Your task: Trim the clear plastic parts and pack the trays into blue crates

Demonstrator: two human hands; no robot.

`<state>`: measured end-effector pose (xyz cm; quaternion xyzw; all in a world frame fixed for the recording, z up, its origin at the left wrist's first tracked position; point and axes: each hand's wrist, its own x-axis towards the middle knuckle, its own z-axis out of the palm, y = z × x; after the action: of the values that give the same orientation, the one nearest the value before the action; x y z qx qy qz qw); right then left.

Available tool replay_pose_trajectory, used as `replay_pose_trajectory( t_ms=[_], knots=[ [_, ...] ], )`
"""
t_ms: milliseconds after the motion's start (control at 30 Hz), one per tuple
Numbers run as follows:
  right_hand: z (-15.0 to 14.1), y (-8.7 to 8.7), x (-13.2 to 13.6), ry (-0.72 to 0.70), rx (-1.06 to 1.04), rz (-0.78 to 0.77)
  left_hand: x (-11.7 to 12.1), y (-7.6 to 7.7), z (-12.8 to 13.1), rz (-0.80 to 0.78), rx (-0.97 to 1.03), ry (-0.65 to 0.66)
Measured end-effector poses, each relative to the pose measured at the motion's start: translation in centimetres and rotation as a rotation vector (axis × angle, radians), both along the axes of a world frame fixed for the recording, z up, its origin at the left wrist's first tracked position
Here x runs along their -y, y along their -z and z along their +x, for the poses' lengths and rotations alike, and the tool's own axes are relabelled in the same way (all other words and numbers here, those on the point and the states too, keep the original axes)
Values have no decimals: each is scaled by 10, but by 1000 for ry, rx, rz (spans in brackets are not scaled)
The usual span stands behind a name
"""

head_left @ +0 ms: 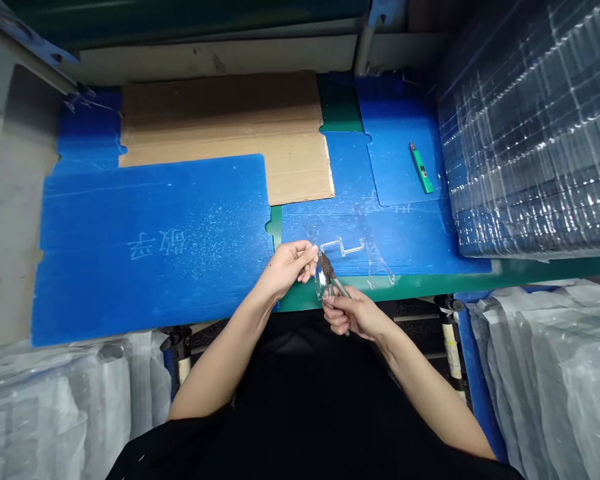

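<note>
My left hand [293,265] pinches the upper end of a clear plastic part [320,285] in front of my body. In my right hand [351,312] is a pair of cutting pliers [333,272], its jaws up against the clear part near my left fingertips. The right thumb also seems to touch the part's lower end. A clear zigzag plastic strip [343,248] lies on the blue sheet just beyond the pliers. Whether it joins the held part I cannot tell.
A green-handled cutter [422,169] lies at the back right. Wrapped stacks of clear trays [535,147] rise on the right. Blue sheets [155,247] and cardboard [220,120] cover the bench. Bagged goods [545,367] [80,400] stand below both sides.
</note>
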<state>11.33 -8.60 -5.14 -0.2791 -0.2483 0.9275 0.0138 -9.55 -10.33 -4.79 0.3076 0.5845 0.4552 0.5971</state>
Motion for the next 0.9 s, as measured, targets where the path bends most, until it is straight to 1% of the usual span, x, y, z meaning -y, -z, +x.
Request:
replay_pose_trajectory(
  t_ms=[67,100,133,200,233,300,333,367,400,433,500,533,567,600,633,700,767,833,900],
  knots=[
    [-1,13,4,41,-16,-67,-10,4,-4,-89,-109,99],
    [0,17,7,64,-22,-98,-14,4,-8,-126,-200,146],
    [4,20,11,88,-28,-127,-17,2,-12,-152,-319,194],
    [16,21,21,128,-35,-175,-26,-6,-23,-163,-637,279],
    [25,21,27,136,-39,-195,-32,-13,-29,-146,-824,301],
    [43,20,37,128,-43,-226,-53,-29,-39,-59,-1189,296],
    [52,20,41,121,-43,-234,-68,-37,-41,6,-1331,290],
    [60,21,45,118,-41,-236,-85,-45,-39,85,-1418,320],
    [66,22,47,124,-36,-232,-105,-51,-34,167,-1435,412],
    [71,24,49,134,-29,-222,-124,-56,-25,240,-1382,562],
    [77,28,50,154,-16,-190,-159,-60,2,339,-1160,926],
    [78,29,50,158,-11,-170,-173,-60,19,355,-1062,1081],
    [78,30,50,160,-7,-147,-184,-58,35,346,-995,1203],
    [78,30,49,158,-5,-124,-191,-57,50,320,-955,1287],
    [77,29,49,153,-2,-98,-196,-56,61,286,-936,1330],
    [75,26,49,143,8,-41,-199,-58,71,240,-915,1324],
    [72,22,47,139,24,28,-194,-68,64,248,-913,1264],
    [68,16,43,148,43,109,-180,-81,44,288,-905,1139],
    [64,10,37,161,68,204,-154,-91,23,265,-809,948]
  ],
)
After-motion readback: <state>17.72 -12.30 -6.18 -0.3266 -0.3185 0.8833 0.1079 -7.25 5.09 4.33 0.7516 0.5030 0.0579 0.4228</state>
